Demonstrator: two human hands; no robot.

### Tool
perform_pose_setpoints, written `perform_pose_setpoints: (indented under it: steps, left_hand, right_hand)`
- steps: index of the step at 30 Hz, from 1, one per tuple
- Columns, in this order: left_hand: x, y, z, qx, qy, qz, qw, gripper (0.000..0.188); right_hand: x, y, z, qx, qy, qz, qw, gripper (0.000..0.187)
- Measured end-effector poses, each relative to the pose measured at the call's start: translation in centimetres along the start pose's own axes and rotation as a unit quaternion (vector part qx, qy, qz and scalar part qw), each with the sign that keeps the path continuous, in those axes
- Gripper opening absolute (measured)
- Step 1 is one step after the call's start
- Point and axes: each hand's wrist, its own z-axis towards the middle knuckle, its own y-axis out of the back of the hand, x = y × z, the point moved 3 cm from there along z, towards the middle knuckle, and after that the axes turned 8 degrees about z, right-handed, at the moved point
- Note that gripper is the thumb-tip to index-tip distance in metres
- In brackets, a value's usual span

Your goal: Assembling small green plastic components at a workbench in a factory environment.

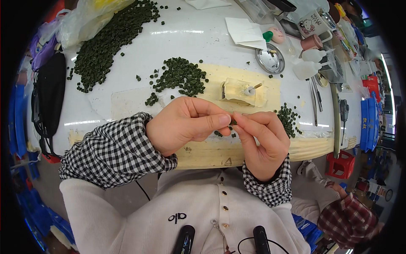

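My left hand and my right hand meet at the fingertips above the table's near edge. Both are closed in a pinch around one small dark green part, mostly hidden by the fingers. A few similar loose pieces lie just beneath the fingertips. Beyond my left hand sits a medium heap of dark green parts. Past my right hand is a smaller heap. Just beyond both hands stands a block wrapped in cream tape, with a white piece and a thin brown stick on it.
A large pile of green parts spreads at the far left beside a black pouch. At the right are a round metal dish, tweezers, white squeeze bottles and a mug. Another person's plaid sleeve shows lower right.
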Motion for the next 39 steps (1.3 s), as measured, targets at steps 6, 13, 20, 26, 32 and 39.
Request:
perform_pose_setpoints:
  steps: [6,13,20,26,32,39]
  left_hand:
    - [0.3,0.1,0.0,-0.001,0.007,0.019,1.0,0.016]
    - [0.1,0.3,0.0,-0.018,0.031,0.078,0.996,0.016]
    - [-0.6,-0.2,-0.1,-0.05,-0.022,0.089,0.995,0.014]
    - [-1.2,-0.4,-0.5,-0.061,-0.081,0.129,0.986,0.013]
    - [-1.5,-0.6,-0.8,-0.095,-0.098,0.153,0.979,0.012]
    - [-2.2,-0.6,-1.1,-0.15,-0.14,0.209,0.956,0.012]
  right_hand:
    - [-0.1,-0.1,-0.2,0.011,0.006,0.003,1.0,0.031]
    - [0.1,0.0,0.0,0.033,0.048,-0.042,0.997,0.03]
    - [0.2,-0.1,-0.3,-0.018,0.034,0.004,0.999,0.03]
    - [0.2,-0.1,-0.3,-0.05,0.031,-0.005,0.998,0.031]
    - [0.5,-0.2,-0.1,-0.033,0.033,0.005,0.999,0.035]
    - [0.3,-0.1,-0.4,-0.025,0.01,0.03,0.999,0.039]
